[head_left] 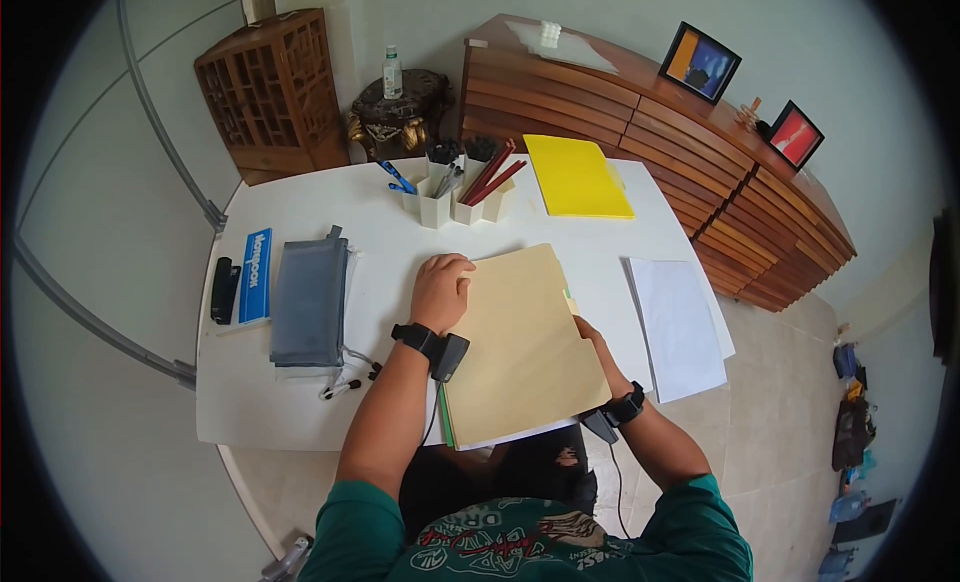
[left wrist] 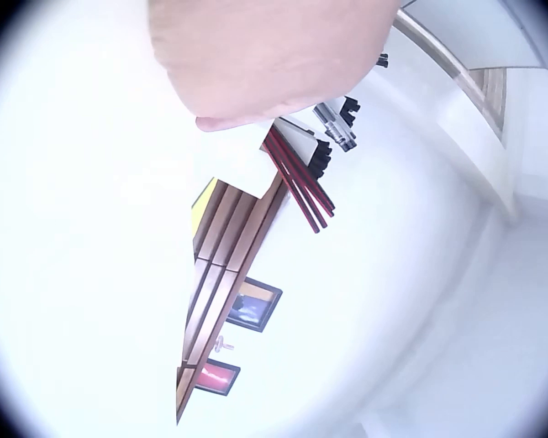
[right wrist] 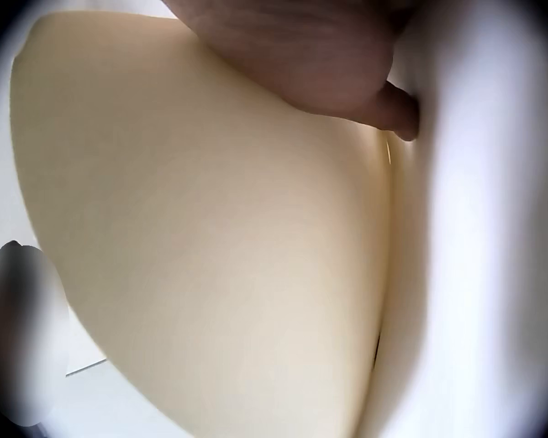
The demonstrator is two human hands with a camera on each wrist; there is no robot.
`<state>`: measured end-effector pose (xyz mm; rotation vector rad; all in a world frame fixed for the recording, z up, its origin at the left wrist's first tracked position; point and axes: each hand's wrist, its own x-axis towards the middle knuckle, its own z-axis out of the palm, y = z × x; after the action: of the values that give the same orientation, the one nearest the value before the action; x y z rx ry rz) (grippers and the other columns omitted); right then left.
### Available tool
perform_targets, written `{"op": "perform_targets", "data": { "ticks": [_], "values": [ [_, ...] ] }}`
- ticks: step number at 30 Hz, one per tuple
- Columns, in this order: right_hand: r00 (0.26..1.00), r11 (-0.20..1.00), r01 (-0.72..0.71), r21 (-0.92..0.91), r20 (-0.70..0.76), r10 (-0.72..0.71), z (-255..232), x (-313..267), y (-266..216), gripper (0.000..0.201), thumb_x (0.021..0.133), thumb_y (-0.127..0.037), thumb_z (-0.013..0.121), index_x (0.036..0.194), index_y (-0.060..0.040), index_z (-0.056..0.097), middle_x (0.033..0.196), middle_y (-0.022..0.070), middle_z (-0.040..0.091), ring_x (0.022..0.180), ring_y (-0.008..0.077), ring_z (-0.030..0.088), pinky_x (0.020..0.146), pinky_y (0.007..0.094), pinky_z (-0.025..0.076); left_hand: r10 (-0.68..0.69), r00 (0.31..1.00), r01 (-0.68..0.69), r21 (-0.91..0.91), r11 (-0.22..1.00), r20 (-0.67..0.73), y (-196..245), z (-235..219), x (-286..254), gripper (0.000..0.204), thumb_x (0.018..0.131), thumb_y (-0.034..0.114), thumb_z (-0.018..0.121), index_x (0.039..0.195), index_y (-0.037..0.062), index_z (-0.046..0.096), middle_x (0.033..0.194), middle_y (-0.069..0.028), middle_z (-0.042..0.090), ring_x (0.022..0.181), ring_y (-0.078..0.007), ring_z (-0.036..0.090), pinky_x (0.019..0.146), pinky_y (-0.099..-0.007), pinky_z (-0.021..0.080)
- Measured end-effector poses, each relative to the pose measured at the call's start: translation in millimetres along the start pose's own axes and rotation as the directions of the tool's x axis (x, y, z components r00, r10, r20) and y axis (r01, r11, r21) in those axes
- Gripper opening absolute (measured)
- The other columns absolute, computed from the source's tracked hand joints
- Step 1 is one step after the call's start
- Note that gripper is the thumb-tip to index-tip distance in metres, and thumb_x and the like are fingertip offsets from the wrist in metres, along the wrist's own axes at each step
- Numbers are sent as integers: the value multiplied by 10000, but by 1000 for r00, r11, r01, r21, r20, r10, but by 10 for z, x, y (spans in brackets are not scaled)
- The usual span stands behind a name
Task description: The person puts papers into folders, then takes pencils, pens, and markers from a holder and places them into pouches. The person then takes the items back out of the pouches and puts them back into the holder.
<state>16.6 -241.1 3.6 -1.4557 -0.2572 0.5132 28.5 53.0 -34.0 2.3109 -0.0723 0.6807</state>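
A manila folder (head_left: 520, 342) lies on top of a stack at the table's front edge, tilted toward the body. Green and white edges show beneath it at the lower left, and small coloured tabs stick out on the right. My left hand (head_left: 441, 290) holds the stack's upper left edge, its fingers bent at the folder's border. On the right side my right hand (head_left: 592, 340) grips the opposite edge, with most of its fingers hidden by the folder. In the right wrist view the thumb (right wrist: 402, 111) lies along the folder's edge.
White sheets (head_left: 680, 327) lie right, a yellow folder (head_left: 578, 177) at the back. Pen holders (head_left: 435, 210) with pens and red pencils stand behind the stack. At left are a grey zip pouch (head_left: 308, 302), a blue notebook (head_left: 256, 275) and a black stapler (head_left: 225, 290).
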Motion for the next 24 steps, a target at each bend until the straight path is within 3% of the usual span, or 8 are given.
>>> {"op": "perform_targets", "data": {
  "ticks": [3,5,7,9,13,17,21,24],
  "values": [
    [987,946,88,-311,153,-41,-210,-14,-277,401,966,-127,591,1318,63,562,1131,137,703,991,176,665,854,314,540,-3,1000,3,19,1000,9,-14,5,-6,214,819,3,642,1019,58,695,1156,-82,674,1140,-309,574,1029,-417,422],
    [943,632,242,-736,333,26,-482,155,-607,321,932,-125,662,1212,31,646,1031,149,730,909,196,685,827,332,544,14,1000,-13,49,999,-3,4,-1,-14,212,815,-2,638,1012,62,688,1145,-75,670,1144,-303,567,1025,-419,418],
    [978,489,203,-848,202,-55,-602,362,-921,298,890,-132,725,1149,9,679,957,164,729,863,229,698,802,345,545,-6,1000,5,50,999,6,46,-26,-12,218,814,-6,631,1014,66,679,1140,-70,664,1148,-298,561,1021,-422,415],
    [959,493,271,-827,185,-217,-909,812,-955,318,883,-153,745,1152,6,688,1016,165,734,921,252,707,807,346,548,-15,1000,14,60,998,15,70,-36,7,223,813,-10,625,1016,70,670,1136,-65,658,1151,-294,555,1018,-426,411],
    [935,240,54,-969,-35,-353,-1485,1844,-824,459,867,-298,764,1203,4,683,1135,222,714,1061,347,687,898,390,543,-11,1000,9,88,996,18,89,-56,8,235,811,-17,608,1021,82,645,1125,-60,643,1153,-287,544,1012,-433,403],
    [890,235,-234,-943,-305,-338,-1808,2573,-709,734,771,-484,797,1241,56,633,1181,265,686,1125,401,654,962,430,517,-16,1000,14,86,996,18,93,-61,12,230,808,-15,608,1013,86,642,1127,-59,639,1151,-288,539,1013,-439,398],
    [888,66,-409,-910,-413,-203,-2161,3014,-525,823,697,-562,825,1183,77,645,1140,275,696,1085,385,677,938,432,536,-28,1000,27,80,996,5,79,-72,30,233,803,-12,613,1011,89,643,1133,-58,633,1154,-288,535,1012,-439,397],
    [895,77,-398,-914,-406,-187,-2219,3116,-610,807,652,-584,857,1040,104,692,962,237,726,837,336,711,765,402,548,-38,999,36,68,997,29,82,-72,12,233,798,-11,616,1007,89,642,1133,-58,628,1154,-288,531,1010,-434,397]
  ]
}}
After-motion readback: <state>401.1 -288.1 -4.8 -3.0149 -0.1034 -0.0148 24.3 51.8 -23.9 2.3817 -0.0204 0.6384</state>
